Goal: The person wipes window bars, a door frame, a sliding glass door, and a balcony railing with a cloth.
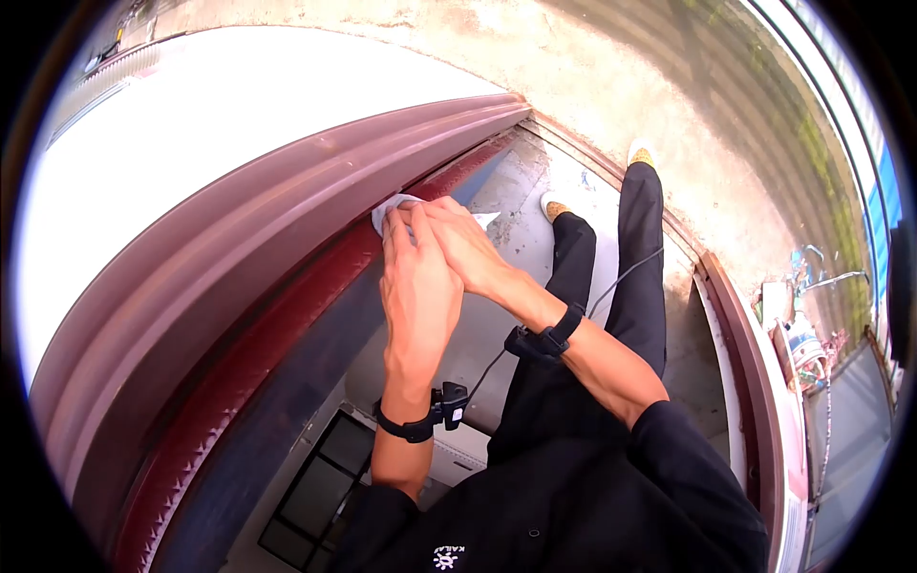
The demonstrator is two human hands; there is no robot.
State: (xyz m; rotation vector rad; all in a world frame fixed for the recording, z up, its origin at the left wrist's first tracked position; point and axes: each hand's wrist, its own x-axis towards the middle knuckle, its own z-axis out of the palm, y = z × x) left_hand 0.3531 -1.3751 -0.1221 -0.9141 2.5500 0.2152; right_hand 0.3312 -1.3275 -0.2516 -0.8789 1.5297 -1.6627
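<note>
A pale grey-white cloth (380, 215) is pressed against the dark red frame edge (320, 286). My left hand (420, 296) lies with its fingers together over the cloth, gripping it. My right hand (470, 246) comes in from the right and overlaps the left, its fingertips also closed at the cloth. Under the fingers, most of the cloth is hidden. Each wrist wears a black strap with a small device, and a thin cable runs from them.
A wide brown ridged frame (277, 181) curves along the left, beside a bright white surface (191, 124). Below are a grey floor (535, 172) and my two feet. Another brown frame (740, 372) stands right, with bundled items (802, 349) beyond. A dark-framed window (320, 487) shows low down.
</note>
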